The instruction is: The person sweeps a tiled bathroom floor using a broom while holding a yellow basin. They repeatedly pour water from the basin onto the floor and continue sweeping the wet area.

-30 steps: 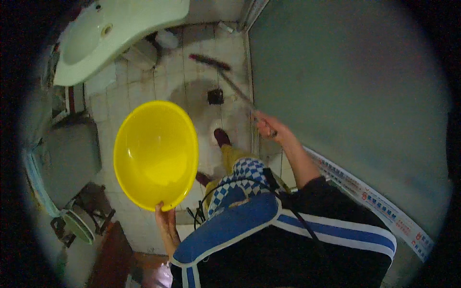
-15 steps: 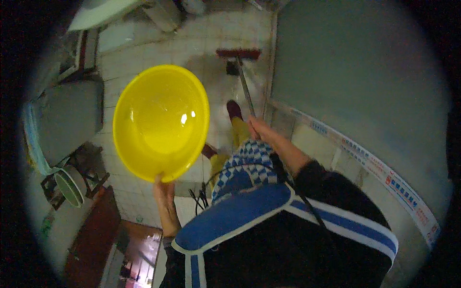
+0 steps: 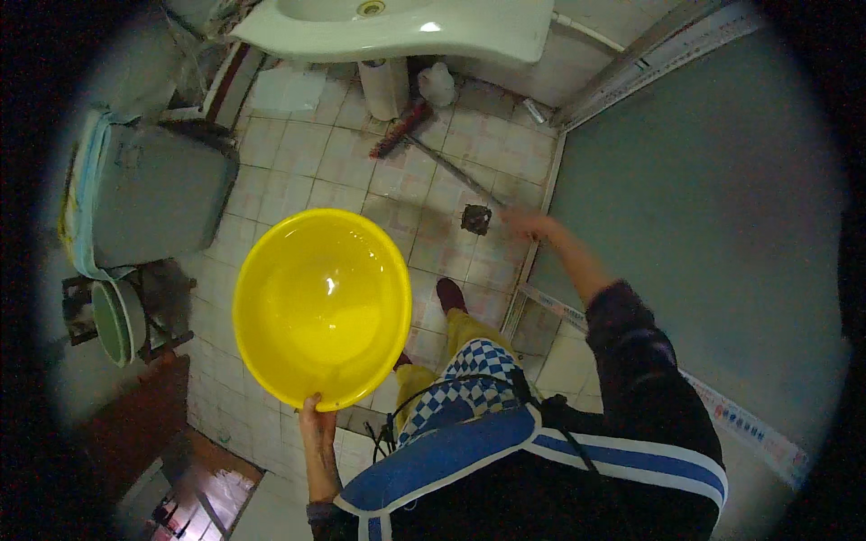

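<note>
A round yellow basin (image 3: 307, 298) is tilted so its inside faces up toward me, with a little glossy wetness in it. My left hand (image 3: 317, 422) grips its near rim, thumb over the edge. Out to the right, my right hand (image 3: 528, 224) is closed round the upper end of the handle of a floor brush (image 3: 395, 133); the hand is slightly blurred. The brush's reddish head rests on the tiles near the sink, its grey handle slanting toward me.
A white sink (image 3: 406, 32) spans the far side above a white pedestal (image 3: 383, 86). A dark drain (image 3: 475, 219) lies in the tiled floor. To the left are a grey lidded box (image 3: 162, 194) and green-white basins (image 3: 117, 320). A greyish glass panel (image 3: 695, 198) stands at right.
The brush head has swept farther away and to the left, its handle now slanting. My right arm has stretched forward. More of the sink shows, and the basin sits lower in view.
</note>
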Tool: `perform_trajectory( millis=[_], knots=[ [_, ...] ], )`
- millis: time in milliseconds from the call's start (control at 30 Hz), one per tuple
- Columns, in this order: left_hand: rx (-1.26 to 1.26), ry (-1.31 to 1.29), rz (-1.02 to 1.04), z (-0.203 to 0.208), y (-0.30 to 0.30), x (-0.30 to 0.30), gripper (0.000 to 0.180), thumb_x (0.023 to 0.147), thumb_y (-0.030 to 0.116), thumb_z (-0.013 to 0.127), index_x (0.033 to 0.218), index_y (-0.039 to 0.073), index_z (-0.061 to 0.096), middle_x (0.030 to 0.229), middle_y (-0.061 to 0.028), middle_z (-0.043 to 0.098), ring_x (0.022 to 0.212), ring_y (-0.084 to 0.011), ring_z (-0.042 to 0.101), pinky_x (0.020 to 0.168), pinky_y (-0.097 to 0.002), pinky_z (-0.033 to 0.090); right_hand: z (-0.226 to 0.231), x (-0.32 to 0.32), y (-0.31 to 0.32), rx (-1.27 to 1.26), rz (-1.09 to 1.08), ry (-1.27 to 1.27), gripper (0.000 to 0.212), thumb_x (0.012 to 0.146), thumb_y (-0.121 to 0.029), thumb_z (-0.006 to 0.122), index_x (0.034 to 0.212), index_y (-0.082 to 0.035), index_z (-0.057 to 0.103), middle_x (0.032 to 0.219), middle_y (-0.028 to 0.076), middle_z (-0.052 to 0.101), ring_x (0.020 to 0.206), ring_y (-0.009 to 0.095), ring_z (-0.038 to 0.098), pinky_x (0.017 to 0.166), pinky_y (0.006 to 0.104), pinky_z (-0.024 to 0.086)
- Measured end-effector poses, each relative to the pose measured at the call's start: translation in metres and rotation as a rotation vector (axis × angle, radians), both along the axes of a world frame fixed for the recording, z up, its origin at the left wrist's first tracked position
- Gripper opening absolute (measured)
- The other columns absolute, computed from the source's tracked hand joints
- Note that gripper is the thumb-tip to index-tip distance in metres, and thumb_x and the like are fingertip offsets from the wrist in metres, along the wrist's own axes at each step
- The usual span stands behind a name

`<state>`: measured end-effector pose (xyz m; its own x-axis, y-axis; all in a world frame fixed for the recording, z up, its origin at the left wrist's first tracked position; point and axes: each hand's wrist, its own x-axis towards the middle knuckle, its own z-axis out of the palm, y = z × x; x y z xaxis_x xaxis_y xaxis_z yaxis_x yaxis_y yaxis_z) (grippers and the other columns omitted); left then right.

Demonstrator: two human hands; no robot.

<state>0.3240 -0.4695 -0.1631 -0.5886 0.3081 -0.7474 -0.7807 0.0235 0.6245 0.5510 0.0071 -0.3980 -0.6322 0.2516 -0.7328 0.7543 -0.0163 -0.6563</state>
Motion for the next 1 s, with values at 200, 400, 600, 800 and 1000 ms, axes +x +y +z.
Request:
perform_trajectory(
  millis=[200, 400, 600, 800, 1000],
  knots=[
    [-0.027, 0.009, 0.064, 0.004, 0.01, 0.003, 0.057, 0.065, 0.009, 0.056, 0.118, 0.005, 0.034, 0.113, -0.0107, 0.044, 0.104, -0.0284, 0.045, 0.086, -0.0426, 0.04, 0.001, -0.094, 0.107, -0.171, -0.083, -0.133, 0.041, 0.079, -0.045, 0.048, 0.063, -0.007, 0.054, 0.047, 0.004, 0.045, 0.037, 0.014, 0.04, 0.037, 0.0289, 0.035],
    [-0.061, -0.021, 0.137, 0.011, 0.015, 0.008, 0.058, 0.065, 0.011, 0.058, 0.118, 0.004, 0.036, 0.114, -0.0103, 0.043, 0.105, -0.0272, 0.044, 0.089, -0.043, 0.038, 0.015, -0.07, 0.109, -0.178, -0.19, -0.327, 0.028, 0.082, -0.035, 0.049, 0.082, -0.007, 0.053, 0.051, -0.002, 0.039, 0.038, 0.007, 0.033, 0.034, 0.0212, 0.028],
    [-0.043, -0.047, 0.136, 0.012, 0.025, 0.001, 0.054, 0.067, 0.009, 0.056, 0.116, 0.003, 0.036, 0.113, -0.0111, 0.045, 0.104, -0.028, 0.045, 0.089, -0.0431, 0.038, 0.033, 0.006, 0.046, -0.414, -0.482, -0.194, 0.028, 0.084, -0.036, 0.046, 0.089, -0.01, 0.053, 0.051, -0.005, 0.039, 0.037, 0.004, 0.032, 0.032, 0.0208, 0.029],
    [-0.038, -0.056, 0.108, 0.011, 0.029, -0.007, 0.054, 0.067, 0.009, 0.056, 0.116, 0.002, 0.036, 0.112, -0.0108, 0.045, 0.103, -0.0274, 0.046, 0.087, -0.0421, 0.039, 0.081, 0.056, 0.004, -0.161, -0.443, -0.227, 0.031, 0.084, -0.039, 0.044, 0.074, -0.01, 0.049, 0.049, -0.002, 0.038, 0.036, 0.008, 0.033, 0.033, 0.0236, 0.028],
    [0.008, -0.088, 0.066, 0.02, 0.041, -0.006, 0.053, 0.067, 0.01, 0.058, 0.115, 0.003, 0.037, 0.112, -0.0098, 0.046, 0.1, -0.0254, 0.048, 0.085, -0.0405, 0.041, 0.097, 0.06, 0.039, -0.013, -0.57, -0.171, 0.045, 0.083, -0.045, 0.039, 0.055, -0.01, 0.043, 0.045, 0.002, 0.04, 0.038, 0.013, 0.036, 0.036, 0.0288, 0.028]
  ],
)
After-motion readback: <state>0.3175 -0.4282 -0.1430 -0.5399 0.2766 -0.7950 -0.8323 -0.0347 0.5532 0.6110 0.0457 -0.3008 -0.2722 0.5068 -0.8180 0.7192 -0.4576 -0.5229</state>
